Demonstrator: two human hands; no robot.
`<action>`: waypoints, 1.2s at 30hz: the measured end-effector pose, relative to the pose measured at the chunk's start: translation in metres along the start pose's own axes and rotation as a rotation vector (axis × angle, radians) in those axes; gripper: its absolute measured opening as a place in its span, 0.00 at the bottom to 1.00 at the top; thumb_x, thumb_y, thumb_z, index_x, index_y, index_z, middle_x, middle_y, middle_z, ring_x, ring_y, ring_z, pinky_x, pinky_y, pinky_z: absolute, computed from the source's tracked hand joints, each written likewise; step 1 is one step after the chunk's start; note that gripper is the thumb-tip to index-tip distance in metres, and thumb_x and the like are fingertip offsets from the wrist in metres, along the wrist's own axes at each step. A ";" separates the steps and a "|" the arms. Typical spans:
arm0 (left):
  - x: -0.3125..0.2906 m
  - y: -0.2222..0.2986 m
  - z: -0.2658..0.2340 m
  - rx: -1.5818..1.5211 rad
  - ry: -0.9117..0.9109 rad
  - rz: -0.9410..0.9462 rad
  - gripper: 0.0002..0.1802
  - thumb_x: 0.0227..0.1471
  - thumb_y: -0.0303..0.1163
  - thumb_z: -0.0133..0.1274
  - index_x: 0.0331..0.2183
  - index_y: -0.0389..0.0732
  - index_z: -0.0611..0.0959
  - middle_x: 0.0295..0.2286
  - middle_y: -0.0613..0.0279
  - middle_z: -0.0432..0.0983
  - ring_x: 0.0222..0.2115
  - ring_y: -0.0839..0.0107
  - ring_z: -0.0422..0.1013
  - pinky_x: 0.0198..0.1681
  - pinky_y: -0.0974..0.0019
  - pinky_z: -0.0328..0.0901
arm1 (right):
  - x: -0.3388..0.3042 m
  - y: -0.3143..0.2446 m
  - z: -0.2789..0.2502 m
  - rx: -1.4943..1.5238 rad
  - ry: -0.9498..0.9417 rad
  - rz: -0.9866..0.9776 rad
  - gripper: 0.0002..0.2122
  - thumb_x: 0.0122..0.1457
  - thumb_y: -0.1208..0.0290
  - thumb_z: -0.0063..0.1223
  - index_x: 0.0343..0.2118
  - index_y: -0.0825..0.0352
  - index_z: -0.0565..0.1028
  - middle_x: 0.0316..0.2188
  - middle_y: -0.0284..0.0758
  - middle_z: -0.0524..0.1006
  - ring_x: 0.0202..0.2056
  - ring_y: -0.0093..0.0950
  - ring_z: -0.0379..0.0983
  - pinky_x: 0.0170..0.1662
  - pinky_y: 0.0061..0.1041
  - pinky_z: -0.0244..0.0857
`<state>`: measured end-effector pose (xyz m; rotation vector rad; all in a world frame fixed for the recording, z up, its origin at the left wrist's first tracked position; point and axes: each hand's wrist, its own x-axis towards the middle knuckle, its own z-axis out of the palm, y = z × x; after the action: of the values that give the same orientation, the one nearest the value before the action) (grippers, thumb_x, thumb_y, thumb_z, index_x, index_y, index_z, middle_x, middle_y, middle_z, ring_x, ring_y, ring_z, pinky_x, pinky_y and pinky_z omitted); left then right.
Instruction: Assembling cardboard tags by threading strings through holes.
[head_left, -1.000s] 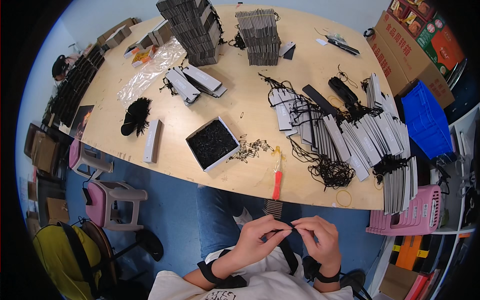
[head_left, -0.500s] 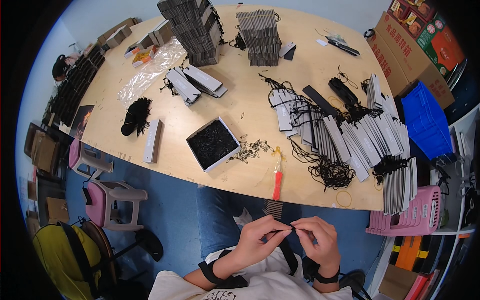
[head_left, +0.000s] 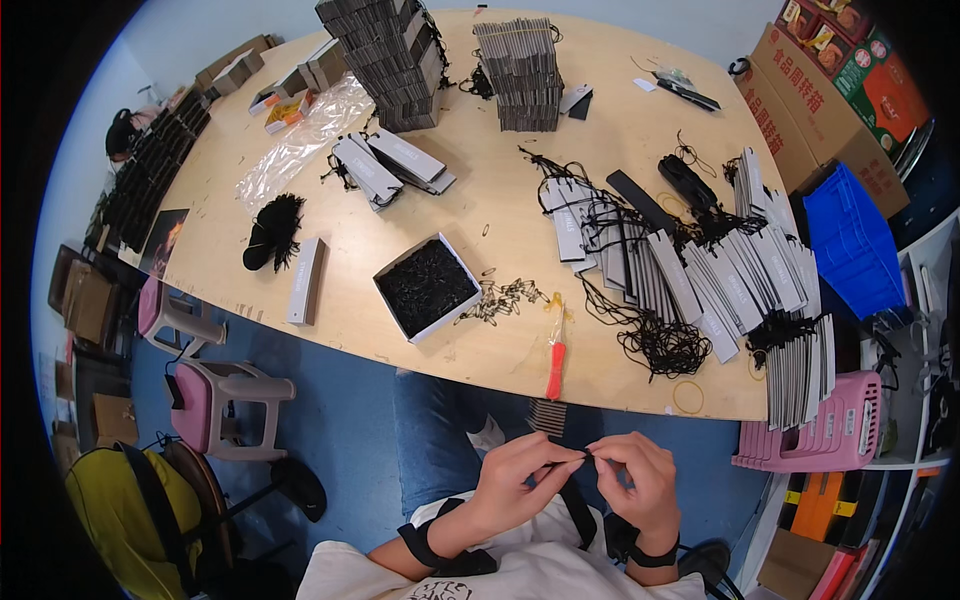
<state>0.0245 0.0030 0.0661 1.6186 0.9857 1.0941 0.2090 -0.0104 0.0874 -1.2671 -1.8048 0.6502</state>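
Note:
My left hand [head_left: 522, 476] and my right hand [head_left: 640, 486] meet fingertip to fingertip above my lap, in front of the table's near edge. Both are closed in a pinch on a small black piece [head_left: 587, 456], perhaps cord; its kind is too small to make out. Beyond them on the table lies a red-handled tool [head_left: 555, 372]. A white box [head_left: 427, 332] full of small black parts stands further left, with loose small metal clips [head_left: 503, 298] beside it. To the right, grey-white tags [head_left: 735, 280] with black cords [head_left: 665, 348] lie in overlapping rows.
Tall stacks of grey strips [head_left: 385, 70] stand at the table's back. A black bundle of cords [head_left: 270, 235] and a narrow box [head_left: 306, 282] lie at left. A blue crate [head_left: 853, 240] and pink basket [head_left: 850, 420] flank the right side. Pink stools [head_left: 195, 410] stand on the floor at left.

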 end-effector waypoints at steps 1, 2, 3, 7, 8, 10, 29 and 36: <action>0.000 0.000 0.000 -0.003 -0.002 -0.004 0.08 0.47 0.21 0.62 0.33 0.38 0.84 0.18 0.67 0.65 0.16 0.80 0.58 0.18 0.74 0.51 | 0.000 0.002 0.001 -0.025 0.012 -0.033 0.07 0.46 0.86 0.57 0.29 0.69 0.74 0.30 0.37 0.81 0.21 0.24 0.73 0.20 0.18 0.62; 0.000 0.000 0.000 -0.006 -0.003 -0.008 0.08 0.47 0.21 0.62 0.33 0.38 0.84 0.19 0.67 0.65 0.16 0.81 0.57 0.18 0.74 0.51 | 0.000 0.003 0.001 -0.049 0.024 -0.067 0.07 0.45 0.86 0.57 0.28 0.69 0.74 0.29 0.37 0.81 0.21 0.25 0.73 0.21 0.18 0.63; 0.000 0.000 0.000 -0.007 -0.004 -0.008 0.08 0.47 0.21 0.62 0.33 0.38 0.84 0.19 0.67 0.65 0.16 0.81 0.57 0.18 0.74 0.51 | 0.000 0.002 0.000 -0.050 0.024 -0.066 0.07 0.45 0.86 0.57 0.28 0.69 0.74 0.29 0.37 0.81 0.21 0.25 0.73 0.21 0.18 0.63; 0.000 0.001 0.000 -0.050 -0.008 -0.055 0.07 0.48 0.22 0.61 0.33 0.38 0.84 0.19 0.68 0.66 0.16 0.82 0.57 0.19 0.75 0.50 | 0.001 0.003 0.000 -0.088 0.028 -0.093 0.08 0.43 0.86 0.57 0.28 0.69 0.74 0.29 0.37 0.81 0.20 0.25 0.72 0.22 0.20 0.64; 0.000 0.001 0.000 -0.081 -0.011 -0.084 0.06 0.48 0.22 0.61 0.33 0.38 0.84 0.20 0.69 0.66 0.17 0.83 0.57 0.19 0.75 0.50 | 0.001 0.004 0.000 -0.094 0.033 -0.104 0.08 0.42 0.86 0.57 0.27 0.69 0.74 0.28 0.37 0.81 0.20 0.25 0.72 0.22 0.20 0.64; 0.000 0.001 -0.001 -0.107 -0.013 -0.100 0.06 0.48 0.22 0.61 0.32 0.38 0.84 0.20 0.69 0.67 0.17 0.83 0.57 0.19 0.75 0.49 | 0.002 0.003 0.000 -0.097 0.036 -0.106 0.08 0.42 0.86 0.57 0.27 0.69 0.74 0.28 0.36 0.81 0.20 0.25 0.71 0.22 0.20 0.64; 0.001 -0.002 0.000 -0.259 -0.094 -0.164 0.04 0.50 0.23 0.60 0.32 0.37 0.83 0.20 0.68 0.68 0.18 0.84 0.57 0.20 0.75 0.51 | 0.005 0.009 0.000 0.076 -0.082 -0.051 0.13 0.43 0.73 0.69 0.31 0.70 0.79 0.25 0.35 0.80 0.22 0.31 0.73 0.24 0.23 0.66; 0.001 -0.001 -0.007 -0.108 -0.207 -0.217 0.03 0.52 0.24 0.59 0.29 0.35 0.81 0.20 0.67 0.68 0.18 0.82 0.57 0.20 0.75 0.52 | -0.003 0.020 -0.007 -0.011 -0.224 -0.033 0.06 0.45 0.73 0.67 0.26 0.65 0.79 0.21 0.32 0.77 0.22 0.29 0.73 0.23 0.25 0.66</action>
<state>0.0178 0.0064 0.0672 1.4667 0.9242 0.8026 0.2258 -0.0062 0.0746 -1.2076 -2.0087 0.7911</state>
